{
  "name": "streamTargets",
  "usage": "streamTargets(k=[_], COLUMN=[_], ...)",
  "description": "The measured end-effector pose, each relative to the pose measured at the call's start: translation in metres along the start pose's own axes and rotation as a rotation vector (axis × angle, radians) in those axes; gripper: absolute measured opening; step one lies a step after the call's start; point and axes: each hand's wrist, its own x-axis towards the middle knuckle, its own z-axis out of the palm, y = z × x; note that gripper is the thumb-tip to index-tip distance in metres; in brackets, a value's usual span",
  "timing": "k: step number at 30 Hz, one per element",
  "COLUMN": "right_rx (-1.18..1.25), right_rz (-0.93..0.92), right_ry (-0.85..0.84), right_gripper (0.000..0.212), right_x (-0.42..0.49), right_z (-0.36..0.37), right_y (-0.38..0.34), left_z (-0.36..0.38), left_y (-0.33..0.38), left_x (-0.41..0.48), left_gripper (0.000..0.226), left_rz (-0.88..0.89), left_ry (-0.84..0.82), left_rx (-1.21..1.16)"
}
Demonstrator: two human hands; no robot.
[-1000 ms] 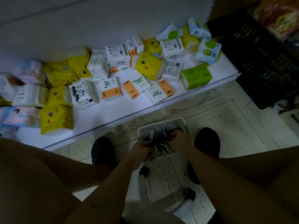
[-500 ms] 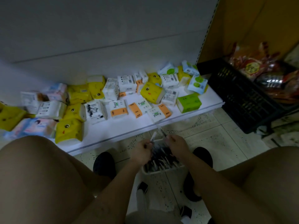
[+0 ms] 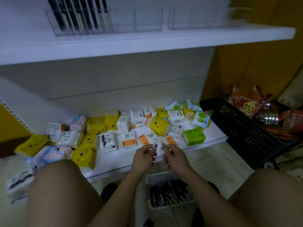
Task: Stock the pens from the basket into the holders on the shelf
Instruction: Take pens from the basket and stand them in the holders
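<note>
two slim pens (image 3: pixel 155 143) (blurred) are pinched in left hand (image 3: pixel 144 158) and right hand (image 3: pixel 175 158) near rectangular basket (image 3: pixel 170 206).

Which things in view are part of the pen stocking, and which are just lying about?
Job:
- basket with loose pens
- left hand holding a pen
- right hand pinching a second pen
- clear holders on the upper shelf

Lying about:
- tissue packs on the lower shelf
- black crate
- snack packets in it
</note>
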Motion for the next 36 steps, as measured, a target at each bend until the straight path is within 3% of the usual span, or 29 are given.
streamTargets(k=[3, 6, 11, 15, 25, 30, 33, 36], right_rx=[0.061, -0.005, 0.107, 0.190, 0.217, 0.197, 0.150, 0.088], right_rz=[-0.078, -0.227, -0.369, -0.421, -0.633, -0.753, -0.805, -0.895], right_ry=[0.025, 0.095, 0.169, 0.130, 0.060, 0.083, 0.072, 0.082], right_gripper=[0.008, 0.014, 0.026, 0.023, 0.011, 0.023, 0.051, 0.049], right_x=[0.005, 0.008, 0.008, 0.000, -0.018, -0.014, -0.012, -0.008], right_z=[-0.009, -0.018, -0.025, -0.032, -0.049, -0.054, -0.059, -0.061], right_y=[-0.027, -0.060, -0.113, -0.156, -0.255, -0.311, -0.343, -0.373], left_z=[-0.009, -0.018, -0.034, -0.047, -0.104, -0.134, -0.153, -0.167], left_y=[0.025, 0.054, 0.105, 0.146, 0.236, 0.286, 0.313, 0.336], left_x=[0.007, 0.012, 0.012, 0.006, -0.016, -0.017, -0.016, -0.013], left_gripper=[0.022, 0.027, 0.023, 0.016, 0.010, 0.018, 0.039, 0.042], left_rz=[0.059, 0.114, 0.182, 0.230, 0.533, 0.625, 0.689, 0.741], left_ry=[0.021, 0.087, 0.082, 0.042, 0.037, 0.104, 0.132, 0.165], left_rx=[0.014, -0.002, -0.172, -0.297, -0.151, -0.059, -0.005, 0.018])
